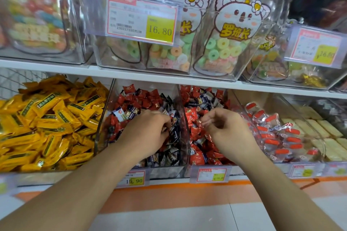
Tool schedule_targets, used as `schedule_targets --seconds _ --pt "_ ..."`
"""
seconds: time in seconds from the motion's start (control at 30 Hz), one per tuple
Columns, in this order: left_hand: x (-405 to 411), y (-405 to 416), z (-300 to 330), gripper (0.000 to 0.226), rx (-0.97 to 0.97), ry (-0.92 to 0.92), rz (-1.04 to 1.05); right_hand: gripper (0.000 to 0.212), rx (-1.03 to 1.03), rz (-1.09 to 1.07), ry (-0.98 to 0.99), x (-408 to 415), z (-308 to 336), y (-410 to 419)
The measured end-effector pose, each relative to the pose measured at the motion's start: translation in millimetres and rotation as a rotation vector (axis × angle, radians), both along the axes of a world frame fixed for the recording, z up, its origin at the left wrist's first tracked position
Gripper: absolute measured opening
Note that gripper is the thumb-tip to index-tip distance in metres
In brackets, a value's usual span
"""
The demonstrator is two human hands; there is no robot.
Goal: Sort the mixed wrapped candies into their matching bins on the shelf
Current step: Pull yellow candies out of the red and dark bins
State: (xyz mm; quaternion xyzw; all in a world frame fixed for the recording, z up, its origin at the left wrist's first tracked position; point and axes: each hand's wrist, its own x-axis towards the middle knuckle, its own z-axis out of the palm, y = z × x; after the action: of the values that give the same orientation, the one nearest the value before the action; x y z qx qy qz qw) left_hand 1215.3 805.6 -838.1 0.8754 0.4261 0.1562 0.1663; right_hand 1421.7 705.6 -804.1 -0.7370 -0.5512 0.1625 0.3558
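Two clear bins sit side by side on the lower shelf. The left bin (105, 118) holds mixed red and dark navy wrapped candies (135, 99). The right bin (185, 118) holds mostly red candies (197, 137) with some navy ones at the back. My left hand (148, 133) is down in the left bin, fingers curled among the navy candies (174, 129) near the divider; what it grips is hidden. My right hand (223, 127) hovers over the right bin, fingers curled, pinching a small red candy (199, 123).
A bin of yellow wrapped bars (47, 122) lies to the left. Bins with red-and-clear packets (277, 133) and pale wafers (323, 133) lie to the right. The upper shelf holds clear bins of ring-candy bags (225, 48). Price tags (209, 174) hang on the shelf edge.
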Motion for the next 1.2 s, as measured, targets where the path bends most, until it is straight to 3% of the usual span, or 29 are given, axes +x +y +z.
schedule_targets --seconds 0.2,0.33,0.47,0.63,0.77,0.9,1.07,1.2 --pt "-14.5 5.6 6.9 0.015 -0.051 0.035 0.047 0.026 -0.01 0.018 -0.007 -2.7 2.7 1.6" --pt "-13.8 2.5 1.6 0.045 -0.025 0.116 -0.011 0.026 -0.011 0.026 0.011 -5.0 1.5 1.0" --pt "-7.0 0.1 -2.4 0.041 0.044 0.125 -0.025 0.026 -0.016 0.035 0.028 -6.9 0.2 -2.0" --pt "-9.5 -2.9 10.1 0.013 -0.007 -0.136 0.056 0.028 0.015 0.016 0.035 -8.4 5.4 -5.6" --pt "-13.9 -13.3 29.9 0.018 -0.129 -0.396 0.134 0.027 0.107 0.105 0.071 -21.9 19.5 -7.9" --pt "-7.3 -33.4 39.1 0.018 -0.255 -0.538 0.024 0.013 0.1 0.198 0.091 -45.2 29.5 -10.7" --pt "-5.9 -40.7 40.4 0.033 -0.341 -0.564 -0.049 0.013 0.161 0.077 0.039 -41.4 34.2 -16.9" --pt "-21.9 -31.2 37.0 0.025 -0.259 -0.488 0.037 0.017 0.103 -0.078 -0.092 -21.6 32.3 -21.4"
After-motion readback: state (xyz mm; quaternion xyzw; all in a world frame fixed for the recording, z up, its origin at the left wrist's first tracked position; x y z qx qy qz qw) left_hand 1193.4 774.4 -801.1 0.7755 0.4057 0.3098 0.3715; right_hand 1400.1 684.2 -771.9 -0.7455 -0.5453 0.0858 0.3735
